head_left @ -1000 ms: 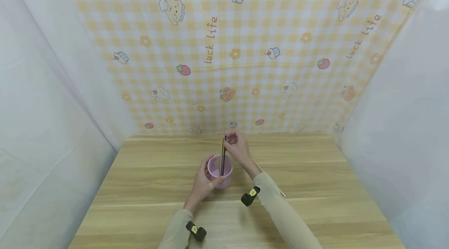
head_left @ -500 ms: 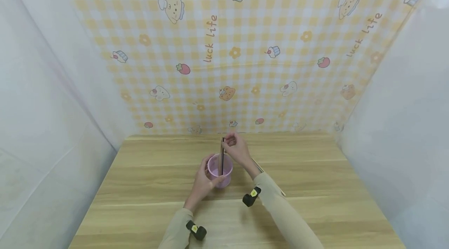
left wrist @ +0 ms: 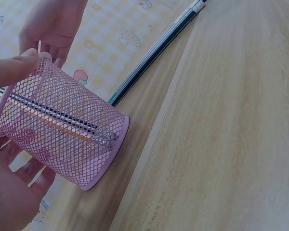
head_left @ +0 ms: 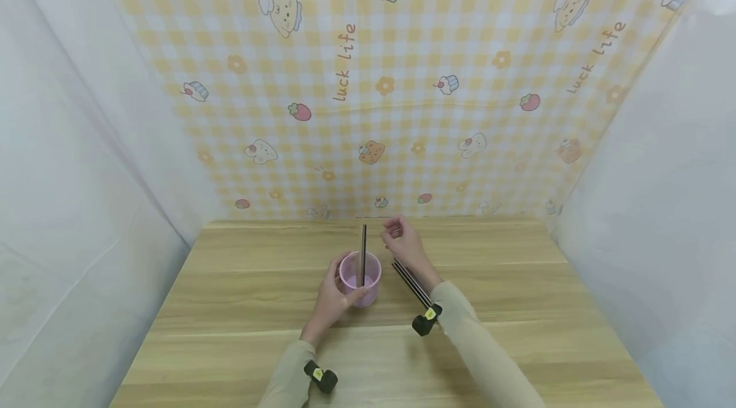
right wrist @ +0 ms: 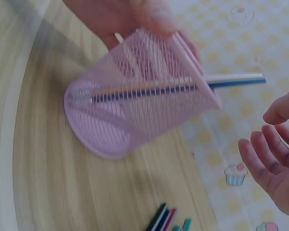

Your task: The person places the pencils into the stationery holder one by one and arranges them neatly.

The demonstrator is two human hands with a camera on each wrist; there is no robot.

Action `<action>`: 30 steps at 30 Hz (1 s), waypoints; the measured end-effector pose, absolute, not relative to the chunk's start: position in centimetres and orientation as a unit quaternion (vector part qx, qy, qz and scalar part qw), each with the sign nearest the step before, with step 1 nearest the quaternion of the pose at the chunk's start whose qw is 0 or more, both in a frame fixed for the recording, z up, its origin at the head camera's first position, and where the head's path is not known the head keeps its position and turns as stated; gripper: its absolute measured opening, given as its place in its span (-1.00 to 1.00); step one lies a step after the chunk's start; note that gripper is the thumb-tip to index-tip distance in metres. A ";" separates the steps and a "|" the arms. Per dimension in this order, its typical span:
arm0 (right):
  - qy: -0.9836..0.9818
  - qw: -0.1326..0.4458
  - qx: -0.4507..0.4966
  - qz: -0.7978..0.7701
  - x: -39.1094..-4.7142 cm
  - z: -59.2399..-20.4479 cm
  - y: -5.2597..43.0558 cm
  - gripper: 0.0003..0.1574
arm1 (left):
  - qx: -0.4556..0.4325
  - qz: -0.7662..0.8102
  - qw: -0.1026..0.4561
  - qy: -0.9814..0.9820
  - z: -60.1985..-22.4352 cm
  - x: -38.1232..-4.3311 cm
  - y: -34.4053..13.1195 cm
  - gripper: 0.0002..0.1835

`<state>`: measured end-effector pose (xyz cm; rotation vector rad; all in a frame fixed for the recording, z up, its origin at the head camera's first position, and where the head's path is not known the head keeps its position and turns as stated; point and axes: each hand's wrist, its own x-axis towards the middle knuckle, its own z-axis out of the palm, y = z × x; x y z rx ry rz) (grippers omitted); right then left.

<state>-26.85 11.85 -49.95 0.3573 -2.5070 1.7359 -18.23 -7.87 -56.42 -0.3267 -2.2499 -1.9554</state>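
Cup point(head_left: 368, 299) held by left hand point(head_left: 335, 298); right hand point(head_left: 405, 243) released

Item under inspection is a pink mesh cup, positioned near the middle of the wood-grain counter point(head_left: 230, 306) and standing about upright. Left hand grasps it: the thumb lies at the near side of the rim, and the other fingers wrap the wall. Standing pencils point(head_left: 363, 248), one dark and one light, are inside the cup; their lower ends show through the mesh by the base, and their upper ends project well above the rim.

Right hand is free of any object, with fingers loosely bent and clear of the pencils' upper ends. It hangs beyond the cup and to its right, near the far edge of the counter.

Loose pencils point(head_left: 411, 281) lie side by side on the counter, right of the cup and apart from it. Right wrist and its black camera point(head_left: 425, 320) partly cover them in the head view, so an exact count cannot be given. Ends in dark, red and green tones are noted in the right wrist view.

Yellow-and-white checked cloth point(head_left: 391, 127), printed with cupcakes, strawberries and "luck life", hangs behind the counter.
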 end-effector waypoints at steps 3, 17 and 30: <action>-0.824 0.037 0.104 0.555 -26.9 -50.3 12.8 -0.68 | -0.105 -0.651 0.072 -0.748 -55.5 -17.9 -7.7 -0.04; -0.853 0.034 0.070 0.516 -26.7 -51.6 16.2 -0.72 | -0.108 -0.654 0.074 -0.745 -54.8 -17.7 -7.7 -0.04; -0.863 0.023 0.066 0.500 -26.1 -53.7 18.4 -0.70 | -0.110 -0.648 0.064 -0.751 -56.5 -18.1 -8.1 -0.04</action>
